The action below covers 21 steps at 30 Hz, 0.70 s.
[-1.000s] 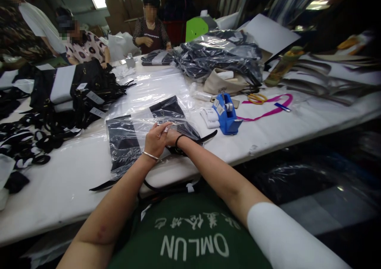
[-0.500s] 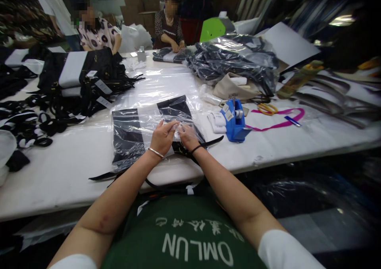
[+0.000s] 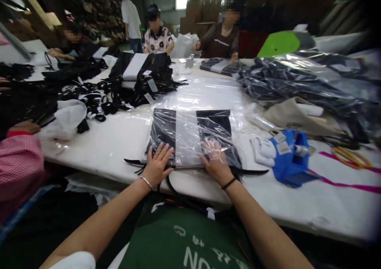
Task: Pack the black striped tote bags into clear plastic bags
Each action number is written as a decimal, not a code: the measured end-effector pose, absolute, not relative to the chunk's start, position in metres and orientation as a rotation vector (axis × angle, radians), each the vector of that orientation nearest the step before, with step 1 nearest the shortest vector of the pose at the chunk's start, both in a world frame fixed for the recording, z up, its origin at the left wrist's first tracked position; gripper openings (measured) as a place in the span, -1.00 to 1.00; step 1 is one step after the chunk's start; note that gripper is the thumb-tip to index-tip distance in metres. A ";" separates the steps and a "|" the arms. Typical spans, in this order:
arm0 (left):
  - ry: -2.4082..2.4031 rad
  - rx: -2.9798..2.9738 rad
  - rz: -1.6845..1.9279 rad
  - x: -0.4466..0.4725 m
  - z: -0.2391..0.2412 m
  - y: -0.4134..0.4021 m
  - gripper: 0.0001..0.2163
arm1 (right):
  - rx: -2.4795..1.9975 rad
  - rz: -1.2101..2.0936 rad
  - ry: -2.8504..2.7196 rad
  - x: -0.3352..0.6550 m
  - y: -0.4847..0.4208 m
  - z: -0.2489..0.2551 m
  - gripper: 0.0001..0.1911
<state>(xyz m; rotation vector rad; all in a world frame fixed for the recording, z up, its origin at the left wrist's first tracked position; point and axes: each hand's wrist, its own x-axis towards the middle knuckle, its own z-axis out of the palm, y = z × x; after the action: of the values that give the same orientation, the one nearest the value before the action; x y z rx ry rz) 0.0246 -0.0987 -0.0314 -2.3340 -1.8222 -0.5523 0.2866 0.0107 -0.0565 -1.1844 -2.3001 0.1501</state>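
Observation:
A flat black bag (image 3: 216, 122) with a white paper band (image 3: 186, 138) around its middle lies on the table before me, covered by a clear plastic bag (image 3: 163, 130). Black straps (image 3: 253, 171) stick out at its near edge on both sides. My left hand (image 3: 158, 166) rests on the near left corner, its fingers spread flat over the plastic. Toward the near right, my right hand (image 3: 216, 161) lies with fingers stretched out; shiny wrinkled film shows around them, and I cannot tell whether they are over or under it.
A blue tape dispenser (image 3: 290, 157), yellow-handled scissors (image 3: 351, 157) and pink ribbon (image 3: 342, 184) lie to the right. Behind are plastic-wrapped bags (image 3: 297, 76) and flat plastic sheets (image 3: 205, 92). Stacked black bags (image 3: 160, 66) stand back left. Co-workers surround the table; a pink checked sleeve (image 3: 20, 165) is at left.
My hands were together at the near middle of the bag and have moved apart to its two sides, fingers now spread. The bag lies straighter. The view has swung left.

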 end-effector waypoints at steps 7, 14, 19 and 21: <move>-2.135 -2.029 -0.816 -0.050 -0.044 -0.108 -0.60 | -0.700 0.456 -2.615 0.198 -0.014 -0.036 -0.31; -2.788 -1.774 -0.682 -0.059 -0.033 -0.107 -0.60 | -0.845 0.450 -2.677 0.138 -0.014 -0.062 -0.34; -2.895 -1.733 -0.313 -0.058 -0.016 -0.102 -0.59 | -0.835 0.180 -2.443 0.102 -0.017 -0.097 -0.18; -2.905 -1.726 -0.283 -0.065 -0.009 -0.110 -0.61 | -0.797 0.207 -2.417 0.100 -0.012 -0.106 -0.21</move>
<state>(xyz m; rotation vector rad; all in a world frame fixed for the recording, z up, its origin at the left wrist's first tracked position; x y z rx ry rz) -0.0648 -0.1101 -0.0086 -1.7257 -2.9047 -0.2834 0.0999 -0.0124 -0.1055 -0.7969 -2.4167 0.2066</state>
